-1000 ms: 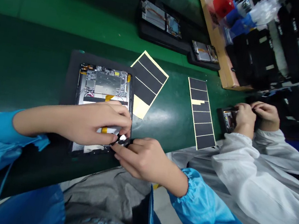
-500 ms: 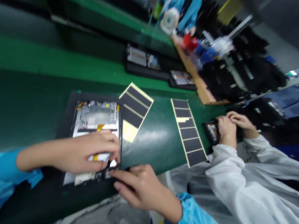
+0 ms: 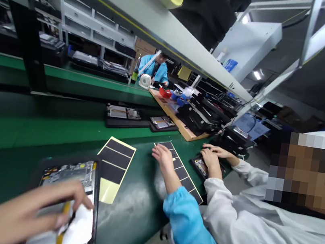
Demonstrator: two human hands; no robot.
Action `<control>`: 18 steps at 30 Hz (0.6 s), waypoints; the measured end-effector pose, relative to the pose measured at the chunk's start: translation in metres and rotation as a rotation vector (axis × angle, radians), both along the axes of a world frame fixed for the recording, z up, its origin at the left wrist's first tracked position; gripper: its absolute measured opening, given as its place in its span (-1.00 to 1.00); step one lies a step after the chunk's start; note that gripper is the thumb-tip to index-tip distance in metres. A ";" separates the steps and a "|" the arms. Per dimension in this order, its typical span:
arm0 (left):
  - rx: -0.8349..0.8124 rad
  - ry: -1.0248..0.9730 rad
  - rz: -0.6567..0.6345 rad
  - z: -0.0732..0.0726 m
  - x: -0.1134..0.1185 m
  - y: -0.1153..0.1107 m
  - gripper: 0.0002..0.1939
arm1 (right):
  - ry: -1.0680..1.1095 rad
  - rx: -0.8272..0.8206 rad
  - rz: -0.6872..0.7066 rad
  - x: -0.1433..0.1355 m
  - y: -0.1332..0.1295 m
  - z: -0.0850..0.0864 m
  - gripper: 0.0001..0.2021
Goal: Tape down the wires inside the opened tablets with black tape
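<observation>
An opened tablet (image 3: 66, 171) with bare circuit board and white battery lies in a black tray at the lower left. My left hand (image 3: 30, 210) rests on its near end, fingertips pressing on the white battery beside a yellow ribbon and a thin black strip. My right hand (image 3: 161, 156), in a blue sleeve, is stretched out to the right, fingers spread flat on a long yellow-backed sheet of black pads (image 3: 186, 178). A second, wider sheet of black pads (image 3: 116, 158) lies right of the tablet.
A co-worker in a white coat sits at my right, both hands (image 3: 212, 158) on a small device (image 3: 200, 166). Two more opened tablets in trays (image 3: 124, 113) sit on the green belt behind. A wooden board (image 3: 180, 126) carries stacked black parts. Another person in blue (image 3: 153, 69) works far back.
My head has tilted up, so the bench sits lower in view. My right hand left the tablet's corner and reached right onto the long pad sheet. My left hand stays on the tablet.
</observation>
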State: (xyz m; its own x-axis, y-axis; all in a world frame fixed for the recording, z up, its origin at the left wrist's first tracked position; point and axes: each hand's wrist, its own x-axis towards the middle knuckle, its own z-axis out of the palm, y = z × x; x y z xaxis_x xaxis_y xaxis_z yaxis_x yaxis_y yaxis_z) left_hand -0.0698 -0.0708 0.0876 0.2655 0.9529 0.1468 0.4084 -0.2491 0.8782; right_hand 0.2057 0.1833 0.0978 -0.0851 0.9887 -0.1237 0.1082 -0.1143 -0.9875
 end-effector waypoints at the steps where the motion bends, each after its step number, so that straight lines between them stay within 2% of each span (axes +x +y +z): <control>1: -0.022 -0.103 0.088 0.004 -0.011 0.020 -0.80 | 0.014 -0.013 -0.057 -0.003 0.028 0.005 -0.69; 3: -0.074 -0.287 0.356 0.015 -0.032 0.076 -0.76 | 0.030 -0.032 -0.163 -0.009 0.077 0.017 -0.65; 5: -0.112 -0.342 0.679 0.023 -0.051 0.143 -0.81 | 0.041 -0.046 -0.237 -0.016 0.115 0.027 -0.65; 8: -0.147 -0.268 0.885 0.023 -0.078 0.238 -0.66 | 0.038 -0.070 -0.299 -0.025 0.155 0.033 -0.69; 10: -0.154 -0.214 0.951 0.014 -0.094 0.286 -0.58 | 0.023 -0.077 -0.322 -0.028 0.174 0.032 -0.69; 12: -0.158 -0.168 0.968 0.002 -0.107 0.323 -0.57 | -0.003 -0.062 -0.334 -0.028 0.191 0.027 -0.68; 15: -0.191 -0.104 0.943 -0.016 -0.120 0.363 -0.60 | -0.068 0.029 -0.326 -0.026 0.210 0.017 -0.69; 18: -0.237 -0.043 0.907 -0.029 -0.126 0.393 -0.61 | -0.166 0.227 -0.293 -0.028 0.219 0.009 -0.70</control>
State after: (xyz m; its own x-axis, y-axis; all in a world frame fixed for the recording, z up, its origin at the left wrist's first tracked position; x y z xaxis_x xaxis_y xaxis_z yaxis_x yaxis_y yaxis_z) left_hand -0.1955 0.3221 0.0589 -0.5948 0.7994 -0.0849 0.3247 0.3355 0.8843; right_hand 0.1774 0.4025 0.1067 0.2069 0.9719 0.1122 0.2634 0.0551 -0.9631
